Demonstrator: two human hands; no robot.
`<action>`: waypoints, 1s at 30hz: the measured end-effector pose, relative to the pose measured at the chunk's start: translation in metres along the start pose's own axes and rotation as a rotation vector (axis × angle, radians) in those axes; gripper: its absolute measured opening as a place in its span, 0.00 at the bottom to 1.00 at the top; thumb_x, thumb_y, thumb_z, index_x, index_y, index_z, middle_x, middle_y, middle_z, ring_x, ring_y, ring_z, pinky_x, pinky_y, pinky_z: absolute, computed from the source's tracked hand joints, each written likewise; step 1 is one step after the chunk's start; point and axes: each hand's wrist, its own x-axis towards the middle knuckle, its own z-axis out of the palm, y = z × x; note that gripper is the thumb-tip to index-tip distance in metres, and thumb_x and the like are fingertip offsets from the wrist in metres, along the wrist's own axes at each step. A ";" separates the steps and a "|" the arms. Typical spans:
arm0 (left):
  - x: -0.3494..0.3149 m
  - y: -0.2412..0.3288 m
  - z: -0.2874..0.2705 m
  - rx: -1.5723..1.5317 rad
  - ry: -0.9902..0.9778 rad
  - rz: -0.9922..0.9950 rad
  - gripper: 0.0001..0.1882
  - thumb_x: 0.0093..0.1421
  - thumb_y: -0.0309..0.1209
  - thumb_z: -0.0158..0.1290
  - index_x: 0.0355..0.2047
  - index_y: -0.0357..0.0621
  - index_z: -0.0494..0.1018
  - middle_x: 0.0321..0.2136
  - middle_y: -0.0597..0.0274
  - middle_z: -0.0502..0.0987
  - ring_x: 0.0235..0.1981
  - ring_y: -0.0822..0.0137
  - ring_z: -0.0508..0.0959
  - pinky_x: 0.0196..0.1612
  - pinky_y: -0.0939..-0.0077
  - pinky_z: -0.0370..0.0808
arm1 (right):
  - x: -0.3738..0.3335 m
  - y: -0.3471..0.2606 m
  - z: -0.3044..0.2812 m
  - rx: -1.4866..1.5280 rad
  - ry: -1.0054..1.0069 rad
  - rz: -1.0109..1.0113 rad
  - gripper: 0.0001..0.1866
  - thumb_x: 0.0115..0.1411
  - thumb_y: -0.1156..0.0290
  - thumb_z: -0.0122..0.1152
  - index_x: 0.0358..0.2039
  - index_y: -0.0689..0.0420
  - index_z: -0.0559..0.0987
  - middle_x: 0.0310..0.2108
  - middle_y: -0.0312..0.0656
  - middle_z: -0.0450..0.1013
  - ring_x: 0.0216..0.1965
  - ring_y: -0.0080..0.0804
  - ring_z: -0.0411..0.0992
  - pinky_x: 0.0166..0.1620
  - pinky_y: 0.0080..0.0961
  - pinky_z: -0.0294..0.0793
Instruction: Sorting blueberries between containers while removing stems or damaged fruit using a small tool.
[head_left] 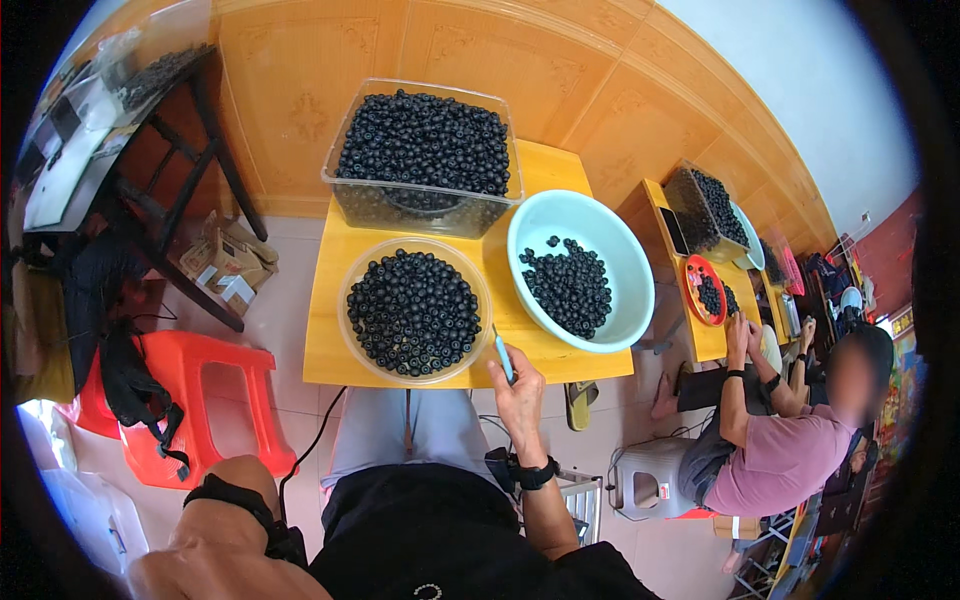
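Observation:
My right hand is closed around a slim tool with a light-blue handle; its thin tip points away from me. The hand is at the near edge of a yellow table, just right of a round clear tray. Small black bead-like balls fill that tray, many showing a hole or pale spot. To its right, a pale turquoise basin holds more of these balls. Behind the tray stands a clear rectangular bin heaped with them. My left arm shows at lower left, but its hand is out of sight.
A red plastic stool stands at left, below a dark-legged table. Brown paper packaging lies on the floor. At right, a person in a pink shirt sits at another yellow table with a red plate and similar balls.

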 end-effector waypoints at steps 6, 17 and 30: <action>-0.037 -0.018 -0.014 0.044 -0.124 0.232 0.11 0.55 0.24 0.50 0.37 0.29 0.71 0.34 0.43 0.73 0.31 0.58 0.77 0.36 0.71 0.75 | 0.004 0.003 0.005 -0.018 -0.024 0.038 0.24 0.55 0.67 0.58 0.51 0.63 0.68 0.15 0.32 0.60 0.18 0.19 0.56 0.21 0.19 0.55; -0.093 -0.134 -0.138 0.652 1.036 -0.355 0.08 0.55 0.24 0.51 0.35 0.36 0.74 0.26 0.65 0.75 0.26 0.78 0.73 0.30 0.84 0.71 | 0.019 0.024 0.030 0.067 -0.123 0.191 0.31 0.53 0.66 0.59 0.55 0.65 0.61 0.18 0.39 0.70 0.20 0.25 0.68 0.25 0.21 0.66; -0.041 -0.242 -0.227 1.848 0.358 -0.755 0.26 0.49 0.29 0.54 0.51 0.51 0.66 0.50 0.52 0.63 0.51 0.52 0.64 0.46 0.60 0.68 | 0.012 0.032 0.045 0.295 -0.132 0.213 0.25 0.52 0.77 0.53 0.52 0.66 0.64 0.22 0.41 0.70 0.20 0.26 0.70 0.24 0.23 0.69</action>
